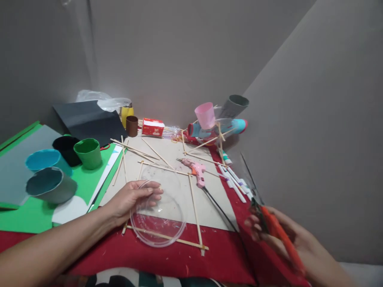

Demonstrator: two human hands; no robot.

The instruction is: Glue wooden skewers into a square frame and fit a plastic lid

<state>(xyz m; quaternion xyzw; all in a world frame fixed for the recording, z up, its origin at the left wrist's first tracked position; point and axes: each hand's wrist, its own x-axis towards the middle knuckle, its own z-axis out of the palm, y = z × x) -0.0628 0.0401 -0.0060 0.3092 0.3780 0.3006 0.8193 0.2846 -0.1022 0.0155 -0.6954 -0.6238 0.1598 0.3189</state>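
Observation:
My left hand [140, 199] grips a clear round plastic container [176, 233] by its side, low over the near half of the board. Thin wooden sticks joined into a square frame [196, 215] lie beneath and around it. Off to the right, above the red cloth, my right hand [287, 231] is wrapped round an orange-handled tool [277, 231] with long, thin dark blades pointing up and away; it looks like scissors, though blurred. A pink hot glue gun [194, 169] rests on the board between both hands, its black cord running toward me.
Green, blue, grey and black paper cups [88, 153] stand on green sheets [30, 221] at left. Loose sticks [134, 149] and a red box [152, 127] are farther back. Glue sticks [236, 183] lie at right. A pink cup [205, 115] stands by a second stick frame [206, 158].

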